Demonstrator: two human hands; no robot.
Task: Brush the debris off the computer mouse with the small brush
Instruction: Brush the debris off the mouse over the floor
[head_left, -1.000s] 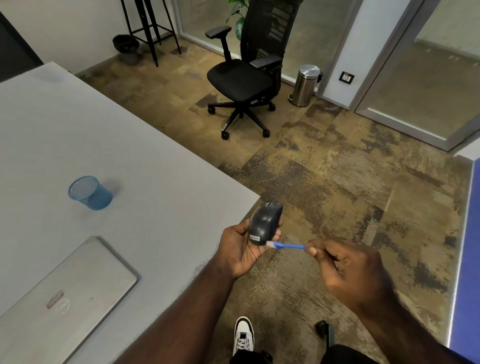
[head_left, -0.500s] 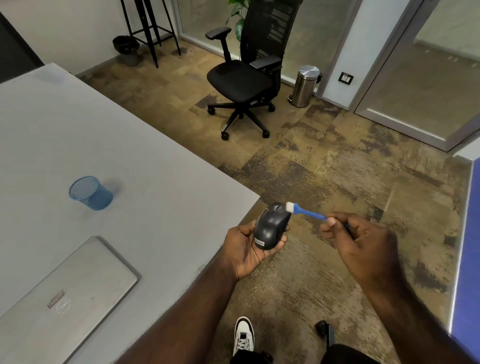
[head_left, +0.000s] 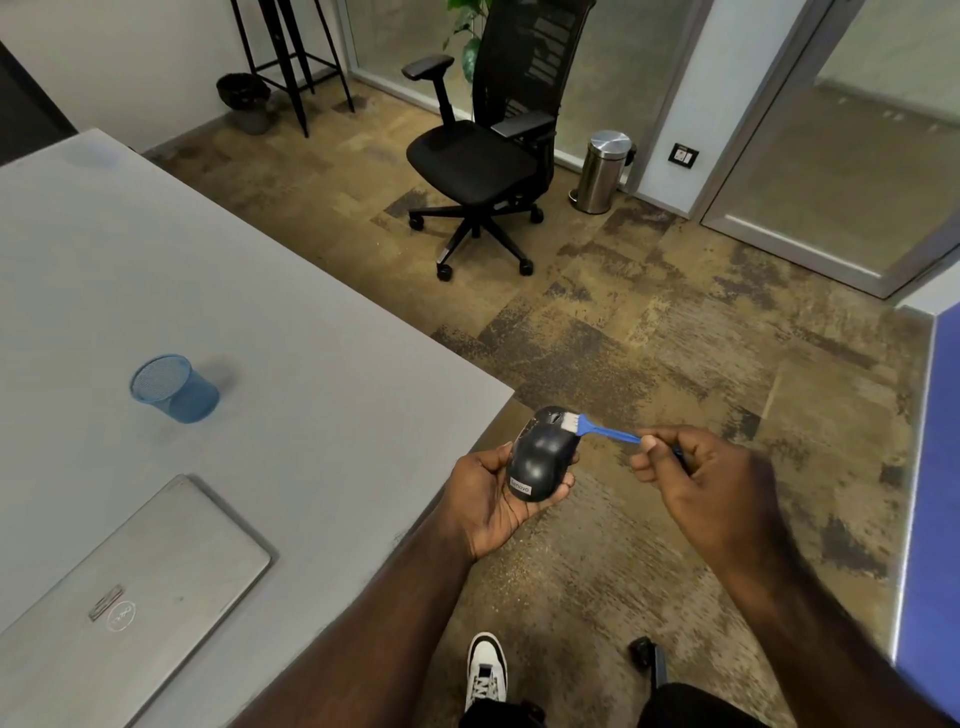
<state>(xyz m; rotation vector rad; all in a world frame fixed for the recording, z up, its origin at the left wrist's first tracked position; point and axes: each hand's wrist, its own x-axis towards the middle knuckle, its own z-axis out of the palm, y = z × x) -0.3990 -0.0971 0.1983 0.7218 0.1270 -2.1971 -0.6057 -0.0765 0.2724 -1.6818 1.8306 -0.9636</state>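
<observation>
Black rounded plastic computer mouse (head_left: 543, 457) sits cradled in the left hand (head_left: 491, 499), held off the corner of the grey table (head_left: 260, 312), over carpet. Right hand (head_left: 696, 478) pinches the small blue-handled brush (head_left: 597, 429), white bristles on the mouse's front near the wheel. Best practice, I judge: short light flicks outward, mouse tilted so debris falls floorward.

Bare surface spreads across the grey matte table (head_left: 291, 332) around the blue mesh cup (head_left: 174, 387); the closed silver laptop (head_left: 124, 603) fills its near corner.
</observation>
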